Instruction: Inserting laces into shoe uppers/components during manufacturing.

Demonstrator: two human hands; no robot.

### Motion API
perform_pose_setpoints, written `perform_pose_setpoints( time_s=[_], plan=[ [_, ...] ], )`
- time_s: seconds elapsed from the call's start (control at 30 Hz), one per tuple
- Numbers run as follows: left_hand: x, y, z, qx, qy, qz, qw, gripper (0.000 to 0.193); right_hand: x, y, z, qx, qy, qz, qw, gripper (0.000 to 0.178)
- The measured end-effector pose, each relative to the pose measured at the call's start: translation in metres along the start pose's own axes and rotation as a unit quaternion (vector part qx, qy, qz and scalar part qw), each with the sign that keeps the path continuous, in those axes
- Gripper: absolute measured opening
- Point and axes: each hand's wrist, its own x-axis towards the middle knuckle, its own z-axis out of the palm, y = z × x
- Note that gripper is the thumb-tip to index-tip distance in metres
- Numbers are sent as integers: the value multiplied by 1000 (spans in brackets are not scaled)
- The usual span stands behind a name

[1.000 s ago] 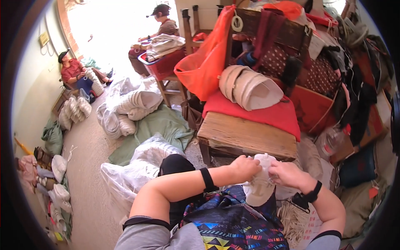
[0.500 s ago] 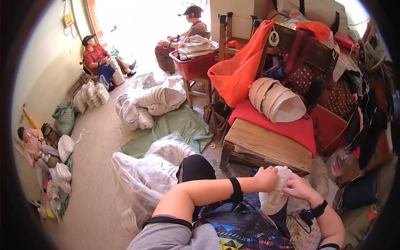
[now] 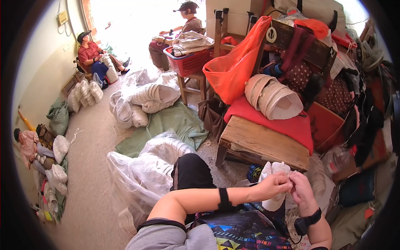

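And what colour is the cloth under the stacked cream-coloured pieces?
The cloth is red; it shows best in the head view, the only view here.

Looked like a wht shoe-shaped pc (image 3: 273,203) — ran lengthwise, approx. up-down in view, low & rt of ctr. Had smooth, rounded nr end. Showed two pale lobes (image 3: 280,167) at far end — couldn't tell whether joined. Was partly hidden abt mid by L hand (image 3: 275,186).
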Motion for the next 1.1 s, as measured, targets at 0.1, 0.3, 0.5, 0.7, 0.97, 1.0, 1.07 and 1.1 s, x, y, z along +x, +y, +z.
perform_pose_setpoints(
  time_s=[0.1, 0.3, 0.5, 0.7, 0.97, 1.0, 1.07, 1.1],
  plan=[
    [2, 38, -13, -161, -19, -104, 981, 21, -16, -14, 15, 40, -55, -67, 995, 10],
    [12, -14, -3, -182, 107, -113, 971, 17, -7, -9, 3, -14, -25, -50, 998, 17],
    [11, -21, -16, -139, 148, -76, 976, 32, 6, -13, 16, -16, -98, -65, 993, 26],
    [18, 3, -17, -62, 142, -124, 980, 38, 13, -15, 14, -92, -99, -84, 987, 20],
    [26, 7, -34, -172, -17, -113, 978, 37, 2, -85, 29, -233, -45, -373, 897, 8],
    [25, 7, -37, -175, -16, -119, 977, 37, -5, -109, 34, -248, -39, -399, 882, 11],
    [26, 10, -37, -169, -122, -167, 964, 43, -21, -158, 47, -193, -5, -538, 820, 8],
    [23, 9, -36, -170, -119, -170, 963, 43, -35, -187, 51, -247, 21, -588, 770, 10]
  ],
)
